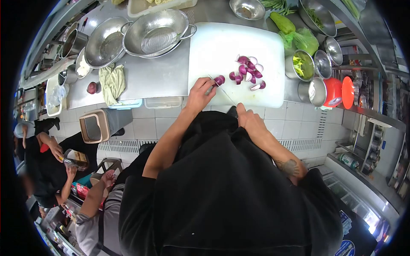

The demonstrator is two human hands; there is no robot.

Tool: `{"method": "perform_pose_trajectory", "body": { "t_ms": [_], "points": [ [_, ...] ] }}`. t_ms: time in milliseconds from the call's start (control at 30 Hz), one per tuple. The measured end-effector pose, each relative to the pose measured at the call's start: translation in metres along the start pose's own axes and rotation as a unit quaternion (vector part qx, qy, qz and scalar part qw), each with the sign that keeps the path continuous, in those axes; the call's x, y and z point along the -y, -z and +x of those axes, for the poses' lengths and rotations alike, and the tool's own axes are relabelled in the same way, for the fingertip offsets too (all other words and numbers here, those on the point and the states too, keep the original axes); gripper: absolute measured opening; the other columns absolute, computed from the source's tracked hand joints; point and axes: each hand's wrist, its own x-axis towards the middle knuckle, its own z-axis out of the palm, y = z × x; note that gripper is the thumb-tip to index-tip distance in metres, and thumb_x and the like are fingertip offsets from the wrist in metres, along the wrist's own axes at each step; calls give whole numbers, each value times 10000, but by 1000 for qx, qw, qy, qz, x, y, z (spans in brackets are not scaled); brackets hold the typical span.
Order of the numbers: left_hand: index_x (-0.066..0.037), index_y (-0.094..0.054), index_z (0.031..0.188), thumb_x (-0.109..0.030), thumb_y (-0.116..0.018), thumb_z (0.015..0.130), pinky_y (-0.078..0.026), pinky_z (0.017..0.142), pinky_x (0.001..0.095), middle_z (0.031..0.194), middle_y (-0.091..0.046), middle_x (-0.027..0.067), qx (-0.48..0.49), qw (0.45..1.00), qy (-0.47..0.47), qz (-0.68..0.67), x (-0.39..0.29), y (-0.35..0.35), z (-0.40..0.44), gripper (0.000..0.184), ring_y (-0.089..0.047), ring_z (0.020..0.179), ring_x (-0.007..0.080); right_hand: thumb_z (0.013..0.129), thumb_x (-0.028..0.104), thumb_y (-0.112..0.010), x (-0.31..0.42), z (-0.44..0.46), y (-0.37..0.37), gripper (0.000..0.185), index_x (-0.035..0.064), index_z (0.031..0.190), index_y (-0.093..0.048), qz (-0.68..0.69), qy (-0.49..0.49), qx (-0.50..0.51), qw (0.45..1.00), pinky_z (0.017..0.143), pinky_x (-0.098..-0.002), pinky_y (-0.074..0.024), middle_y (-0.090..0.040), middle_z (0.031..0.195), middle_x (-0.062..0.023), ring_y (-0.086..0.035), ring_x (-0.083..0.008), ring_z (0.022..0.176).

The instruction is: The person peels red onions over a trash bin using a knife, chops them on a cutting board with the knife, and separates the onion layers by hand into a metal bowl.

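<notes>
On the white cutting board [232, 40], my left hand [200, 94] has its fingers curled on a piece of red onion [219, 80] near the board's left side. My right hand [251, 118] grips the dark handle of a knife [228, 96] at the front edge of the board. Its thin blade slants up and left to the onion by my left fingertips. Several cut red onion wedges [250, 68] lie in a loose group right of the blade. Part of the onion under my left fingers is hidden.
Two-handled metal colander [156, 27] and a wide metal bowl [104, 47] stand left of the board. A cloth [112, 83] and a whole red onion [92, 88] lie nearby. Several bowls and a green vegetable [282, 22] sit right. Two people are behind on the left; one holds a jar [76, 159].
</notes>
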Motion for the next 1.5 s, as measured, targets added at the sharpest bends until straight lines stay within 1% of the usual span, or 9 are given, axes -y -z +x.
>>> {"method": "perform_pose_trajectory", "body": {
  "t_ms": [500,767,933,1133,1167,1267,1333,1400,1500],
  "points": [
    [-45,-659,1037,-15,-751,780,-555,778,351,1023,-648,100,18,997,71,-10,-1,-9,3,275,-650,916,264,958,139,-501,-48,15,17,202,-9,1059,-407,115,53,-103,987,706,-604,-492,-627,747,-332,-619,-531,736],
    [-37,-633,1115,-6,-722,811,-546,750,331,1034,-647,125,5,995,102,-1,-17,18,2,318,-660,859,224,914,168,-563,-126,78,41,284,-4,1093,-424,-29,-73,-339,937,662,-562,-534,-624,905,-307,-650,-497,735],
    [-17,-629,1126,19,-673,841,-537,712,290,1015,-658,112,-2,989,147,1,-17,26,-5,291,-653,779,165,839,121,-625,-130,71,45,292,4,1072,-495,-58,-35,-387,919,769,-523,-523,-576,1002,-249,-587,-433,974],
    [-30,-637,1124,22,-671,832,-536,700,291,941,-662,105,-65,983,169,-9,-26,34,-9,299,-661,767,165,780,269,-772,-321,18,30,549,-33,1194,-573,-221,-350,-652,635,893,-479,-474,-607,1118,-232,-576,-395,1010],
    [-26,-636,1125,20,-672,834,-539,707,283,929,-675,100,-69,982,176,-17,-35,35,-8,297,-667,764,156,834,277,-729,-358,1,33,501,-59,1184,-605,-70,-318,-632,704,941,-496,-466,-626,1136,-264,-597,-413,1067],
    [-35,-649,1093,-1,-683,839,-543,685,296,898,-685,109,-39,975,212,-50,-53,32,-3,259,-672,751,166,873,286,-686,-362,-18,44,403,-12,1139,-628,511,-298,-483,646,501,-315,-559,-651,932,-120,-635,-172,673],
    [-31,-662,1011,-33,-689,844,-555,669,324,896,-680,124,-11,980,190,-56,-61,26,2,169,-694,773,214,875,224,-653,-392,-20,40,305,-25,1050,-673,398,-276,-564,669,574,-382,-576,-664,769,-95,-640,-224,670],
    [-49,-672,978,-7,-692,813,-546,683,307,887,-680,86,2,990,139,-11,-75,29,11,172,-674,771,197,877,205,-643,-442,-57,28,311,-53,1043,-692,-46,-339,-582,738,681,-453,-552,-708,839,-196,-667,-302,717],
    [-52,-687,970,-71,-701,844,-538,721,309,897,-687,84,-11,982,163,-98,-99,41,24,128,-673,776,202,918,207,-657,-315,-85,74,314,-26,1127,-687,321,-254,-601,686,562,-380,-552,-706,1005,-169,-681,-221,803]
  ]
}}
